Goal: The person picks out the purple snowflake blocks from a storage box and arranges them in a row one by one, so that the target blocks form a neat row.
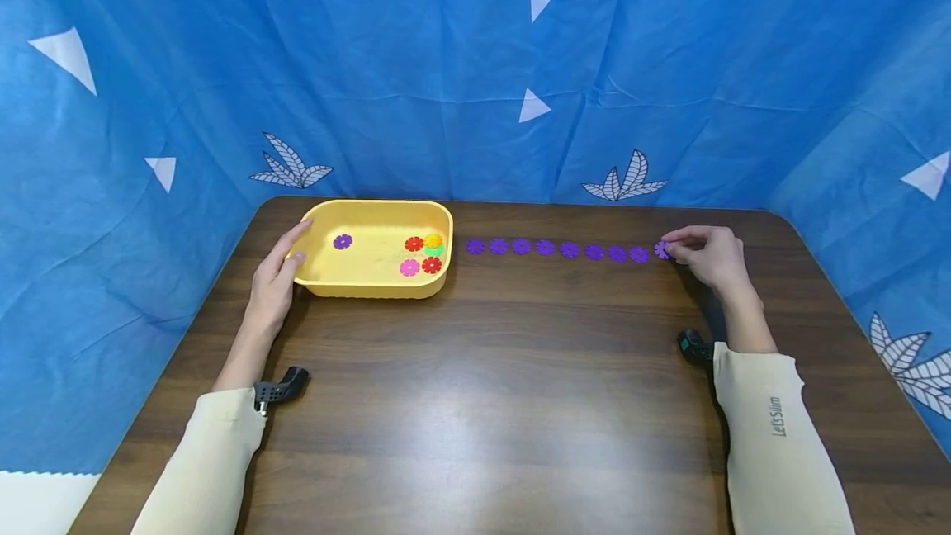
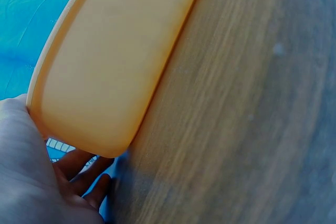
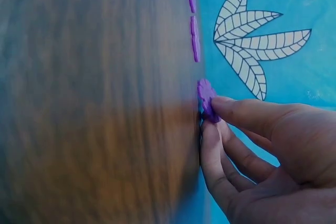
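Note:
At the right end of a row of purple flower-shaped plastic discs, my right hand pinches another purple disc between thumb and fingers. The right wrist view shows this disc tilted close over the table, its lower edge at the fingertips. My left hand rests against the left end of a yellow plastic tub, thumb and forefinger at the rim. In the left wrist view, its other fingers lie outside the tub. Inside are a purple disc and several red, pink, orange and green ones.
The dark wood table ends at a blue cloth with white triangles and leaf prints, which hangs behind and at both sides. Each wrist wears a black camera at the sleeve cuff.

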A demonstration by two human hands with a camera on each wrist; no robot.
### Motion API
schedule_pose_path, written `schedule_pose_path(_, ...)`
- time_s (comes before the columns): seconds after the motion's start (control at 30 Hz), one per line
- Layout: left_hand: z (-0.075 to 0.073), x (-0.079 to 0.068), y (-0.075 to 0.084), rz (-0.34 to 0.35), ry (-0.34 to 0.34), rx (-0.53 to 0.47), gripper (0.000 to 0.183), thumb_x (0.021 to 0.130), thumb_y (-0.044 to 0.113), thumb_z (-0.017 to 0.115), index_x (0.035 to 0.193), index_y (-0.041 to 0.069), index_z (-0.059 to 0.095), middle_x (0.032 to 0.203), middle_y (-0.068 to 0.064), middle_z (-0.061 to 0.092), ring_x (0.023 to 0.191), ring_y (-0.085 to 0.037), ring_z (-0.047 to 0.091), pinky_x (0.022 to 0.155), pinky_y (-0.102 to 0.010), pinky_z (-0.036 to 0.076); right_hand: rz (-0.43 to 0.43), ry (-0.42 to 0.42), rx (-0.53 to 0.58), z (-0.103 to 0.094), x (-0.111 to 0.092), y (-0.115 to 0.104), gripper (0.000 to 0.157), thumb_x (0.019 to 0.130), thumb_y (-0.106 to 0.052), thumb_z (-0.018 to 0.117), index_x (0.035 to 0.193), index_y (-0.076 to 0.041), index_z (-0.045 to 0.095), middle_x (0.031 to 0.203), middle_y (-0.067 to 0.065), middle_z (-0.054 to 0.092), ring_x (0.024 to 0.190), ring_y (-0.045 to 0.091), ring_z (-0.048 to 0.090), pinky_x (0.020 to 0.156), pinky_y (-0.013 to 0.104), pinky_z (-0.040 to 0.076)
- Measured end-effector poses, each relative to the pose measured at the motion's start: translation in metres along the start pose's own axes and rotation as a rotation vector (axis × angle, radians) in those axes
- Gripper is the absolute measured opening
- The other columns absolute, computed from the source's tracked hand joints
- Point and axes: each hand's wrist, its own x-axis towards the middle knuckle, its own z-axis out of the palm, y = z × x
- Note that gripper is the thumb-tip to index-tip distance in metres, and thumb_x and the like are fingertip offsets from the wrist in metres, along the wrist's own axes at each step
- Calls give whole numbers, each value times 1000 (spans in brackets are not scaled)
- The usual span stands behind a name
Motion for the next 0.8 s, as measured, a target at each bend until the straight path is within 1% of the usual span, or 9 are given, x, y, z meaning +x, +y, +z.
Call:
schedule_pose_path(0.1,0,-1,0,-12,-2,12,51,111,26,40,161,35,45,169,2,40,156,-26,36,129,-30,28,-16,-3,-15,0,0,0,26,101,-20,72,119,-2,78,110,25,77,68,-12,57,61,12,49)
schedule_pose_path(0.17,-1,-1,1,-14,-5,16,51,111,25,40,161,35,45,169,2,40,156,-26,35,129,-31,27,-19,-2,-28,-1,0,1,25,101,-20,73,118,-3,79,109,24,78,70,-9,58,61,14,49)
schedule_pose_path(0.37,-1,0,1,-10,-8,11,51,111,25,39,161,35,45,169,2,40,156,-26,35,128,-29,27,-5,-4,-48,-1,-1,0,25,100,-22,73,118,-5,80,111,22,78,82,11,59,61,19,47)
schedule_pose_path(0.5,-1,0,1,-15,-8,0,51,112,25,39,161,35,45,169,2,39,156,-26,35,129,-30,27,-3,-1,-55,-2,-1,-1,25,101,-22,72,119,-6,80,112,22,78,85,16,61,65,22,47)
schedule_pose_path(0.57,-1,0,1,-17,-9,-5,51,112,25,39,161,34,44,170,1,39,156,-27,35,129,-30,27,-10,10,-58,-2,-1,-2,26,102,-22,71,119,-5,79,111,23,77,86,20,63,71,28,47)
schedule_pose_path(0.67,0,0,2,-16,-11,-9,51,112,25,39,161,34,44,170,1,39,156,-27,35,128,-29,28,-34,41,-52,-1,-1,-5,26,102,-21,70,119,-3,78,111,26,76,94,30,65,88,44,43)
schedule_pose_path(0.7,0,0,1,-15,-10,-7,51,112,25,39,161,34,45,169,1,39,156,-27,35,128,-28,28,-46,50,-46,-1,-1,-6,27,102,-21,70,119,-2,78,112,27,76,98,34,64,92,49,39)
schedule_pose_path(0.73,-1,0,1,-13,-9,-8,51,112,25,39,161,34,45,169,1,39,156,-27,35,128,-28,28,-57,61,-41,0,0,-8,27,102,-22,70,119,-1,78,113,28,75,100,36,63,93,53,38)
schedule_pose_path(0.8,-1,0,1,-11,-10,-5,51,112,25,40,161,34,45,169,1,39,156,-27,35,128,-29,28,-85,84,-29,2,0,-12,27,102,-21,70,118,-1,77,115,29,75,104,39,62,98,59,36)
